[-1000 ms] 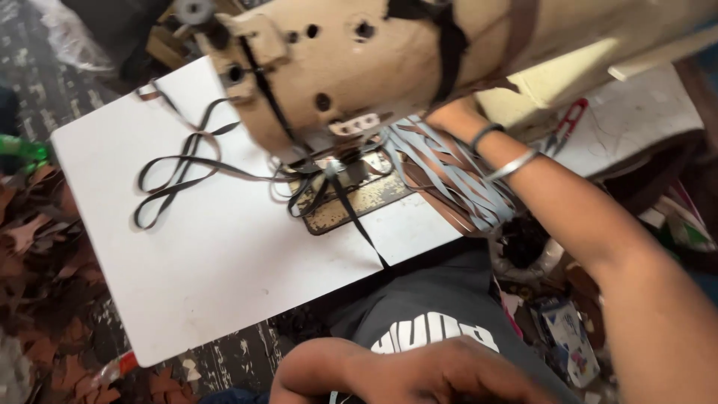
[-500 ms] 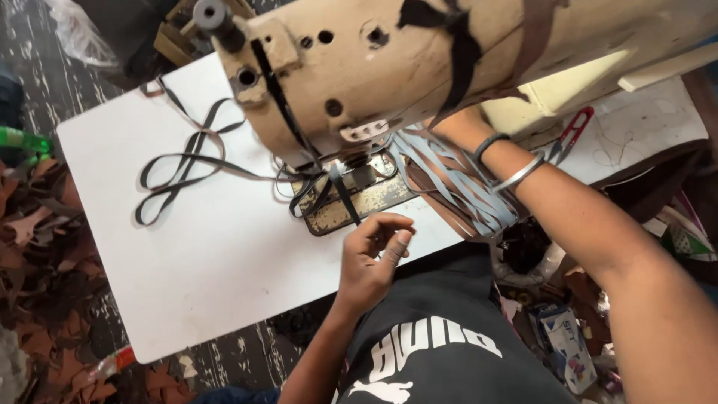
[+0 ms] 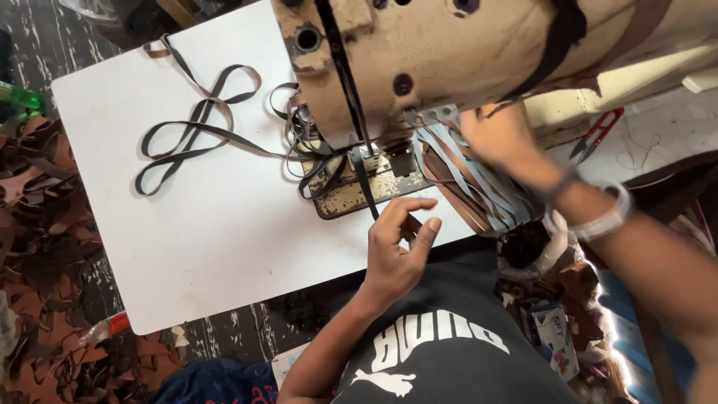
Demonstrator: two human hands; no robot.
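At frame centre the left hand (image 3: 396,251) hovers half-curled, holding nothing, just below the dark strap (image 3: 364,191) under the sewing machine (image 3: 449,60); the right hand (image 3: 497,138), upper right, grips a bundle of strips (image 3: 479,187), fingers hidden

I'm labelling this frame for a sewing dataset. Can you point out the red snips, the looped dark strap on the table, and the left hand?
red snips (image 3: 598,133), head view, on the red handles.
looped dark strap (image 3: 196,126), head view, where the loops cross.
left hand (image 3: 396,251), head view, on the back of the hand.
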